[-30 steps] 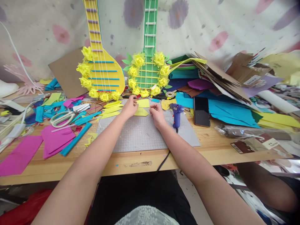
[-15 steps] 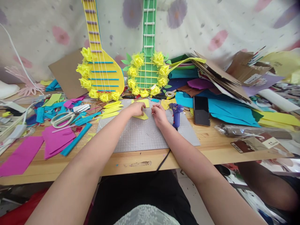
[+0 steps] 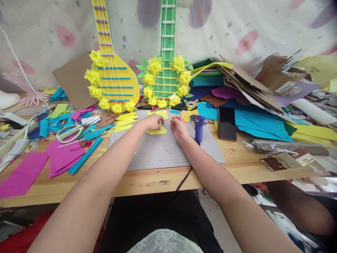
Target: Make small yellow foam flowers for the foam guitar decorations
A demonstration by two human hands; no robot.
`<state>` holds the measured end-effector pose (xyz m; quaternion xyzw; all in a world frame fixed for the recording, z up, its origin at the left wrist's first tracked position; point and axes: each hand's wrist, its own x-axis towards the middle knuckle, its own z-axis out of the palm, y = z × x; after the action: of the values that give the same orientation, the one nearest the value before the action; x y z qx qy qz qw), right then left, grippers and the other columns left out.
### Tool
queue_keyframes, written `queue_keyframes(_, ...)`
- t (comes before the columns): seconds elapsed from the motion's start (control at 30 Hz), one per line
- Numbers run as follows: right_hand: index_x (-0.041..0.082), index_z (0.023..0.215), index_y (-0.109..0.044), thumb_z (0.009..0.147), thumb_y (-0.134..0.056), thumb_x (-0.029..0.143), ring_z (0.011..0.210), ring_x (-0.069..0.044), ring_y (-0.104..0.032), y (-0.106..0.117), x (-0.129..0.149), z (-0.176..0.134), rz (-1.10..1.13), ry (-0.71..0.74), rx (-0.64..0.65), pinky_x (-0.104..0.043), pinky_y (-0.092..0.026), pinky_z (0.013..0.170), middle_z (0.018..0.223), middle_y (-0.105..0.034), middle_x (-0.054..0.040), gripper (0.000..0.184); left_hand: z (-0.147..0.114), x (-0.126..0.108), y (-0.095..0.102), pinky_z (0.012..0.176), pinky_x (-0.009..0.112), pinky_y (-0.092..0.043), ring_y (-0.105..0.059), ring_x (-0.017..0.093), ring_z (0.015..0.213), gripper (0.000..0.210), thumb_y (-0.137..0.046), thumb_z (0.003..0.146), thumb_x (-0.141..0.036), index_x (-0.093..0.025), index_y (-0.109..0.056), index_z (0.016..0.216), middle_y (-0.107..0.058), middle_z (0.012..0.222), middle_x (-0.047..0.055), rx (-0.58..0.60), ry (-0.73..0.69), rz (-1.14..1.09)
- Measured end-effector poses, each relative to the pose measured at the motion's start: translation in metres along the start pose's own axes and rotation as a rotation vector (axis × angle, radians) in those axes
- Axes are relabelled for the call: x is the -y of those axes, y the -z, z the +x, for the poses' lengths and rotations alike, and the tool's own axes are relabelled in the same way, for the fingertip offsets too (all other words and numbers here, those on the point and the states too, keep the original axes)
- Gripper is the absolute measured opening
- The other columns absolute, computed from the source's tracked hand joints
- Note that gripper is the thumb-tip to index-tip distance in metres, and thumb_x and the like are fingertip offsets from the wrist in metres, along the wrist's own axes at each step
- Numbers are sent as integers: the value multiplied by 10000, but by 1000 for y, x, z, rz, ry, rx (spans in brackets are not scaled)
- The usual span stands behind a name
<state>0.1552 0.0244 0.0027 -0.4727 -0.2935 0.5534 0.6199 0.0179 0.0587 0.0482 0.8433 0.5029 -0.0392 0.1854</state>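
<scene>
Over the grey cutting mat (image 3: 158,154), my left hand (image 3: 154,122) is closed, its curled fingers on a cut piece of yellow crepe paper (image 3: 158,131) that they partly cover. My right hand (image 3: 179,127) hovers just to the right, thumb and fingers pinched together; whatever they hold is too small to make out. A purple glue gun (image 3: 198,129) stands upright beside my right wrist. Behind my hands lies another yellow paper piece (image 3: 164,114). A stack of yellow strips (image 3: 123,123) rests left of my left hand.
A yellow paper instrument (image 3: 122,75) and a green one (image 3: 166,82), both edged with yellow flowers, stand at the back. Scissors (image 3: 70,133) and magenta sheets (image 3: 64,158) lie left. A phone (image 3: 227,123), blue paper (image 3: 259,121) and cardboard (image 3: 244,84) are right. Another person's arm (image 3: 297,207) shows lower right.
The yellow paper under my left hand lies a little flatter and shows more of its surface. My right hand has hardly moved, still pinched. The view has shifted slightly.
</scene>
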Motion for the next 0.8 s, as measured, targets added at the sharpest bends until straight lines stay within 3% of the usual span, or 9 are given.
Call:
queue_keyframes(0.1,201,704,-441,554,-504,148,480,-50,-370,0,-1,1,-12,6,6,-199,-293,491,561,-405,80,171,-3,2,3,635,228,-407,-551,146,757,489,-513,603,-131,-275,-574,1066,-597,921,3,66,-39,-62)
queue_keyframes(0.2,206,704,-430,559,-502,157,484,-59,-375,1,-1,2,-48,12,10,-209,-301,496,563,-397,78,169,-6,7,4,649,222,-399,-539,131,743,543,-462,606,-86,-297,-560,1096,-599,910,-17,13,-103,-158)
queue_keyframes(0.27,208,706,-425,560,-497,164,485,-63,-373,1,-1,2,-63,17,8,-213,-303,498,567,-388,76,169,-8,12,3,657,224,-399,-527,122,722,478,-450,612,-85,-271,-590,1030,-593,891,-14,-111,-128,-227)
queue_keyframes(0.37,210,729,-423,571,-482,178,496,-66,-369,1,0,1,-103,77,4,-215,-301,499,599,-396,68,172,-13,20,-4,665,252,-410,-503,124,674,276,-466,629,-123,-198,-618,847,-579,803,9,-419,-54,-331)
queue_keyframes(0.43,214,755,-422,594,-467,192,530,-76,-388,0,0,-2,-198,200,30,-222,-322,521,638,-422,55,168,-16,23,-11,698,276,-426,-508,131,681,208,-490,634,-156,-172,-611,802,-579,786,22,-608,69,-474)
queue_keyframes(0.5,218,789,-427,622,-451,196,582,-91,-418,-1,0,-7,-364,368,79,-237,-360,572,678,-449,40,171,-20,22,-19,749,293,-439,-536,136,728,250,-518,627,-170,-162,-608,860,-596,834,33,-711,181,-709)
queue_keyframes(0.57,218,842,-440,639,-446,184,639,-110,-444,-2,-1,-12,-592,530,140,-259,-389,631,724,-484,19,206,-25,18,-27,798,297,-443,-565,141,799,349,-543,610,-161,-159,-590,955,-614,902,40,-728,241,-998)
queue_keyframes(0.67,203,948,-456,650,-460,161,754,-150,-478,-6,-3,-19,-942,697,231,-297,-401,708,849,-539,-34,300,-32,10,-38,845,308,-444,-592,148,847,442,-565,578,-125,-146,-563,1019,-632,927,45,-655,280,-1328)
queue_keyframes(0.8,186,1049,-464,680,-433,112,896,-193,-486,-13,-5,-21,-1210,725,294,-322,-391,769,955,-565,-74,377,-39,6,-50,843,301,-461,-599,145,854,494,-564,602,-110,-130,-521,1093,-634,922,56,-558,283,-1367)
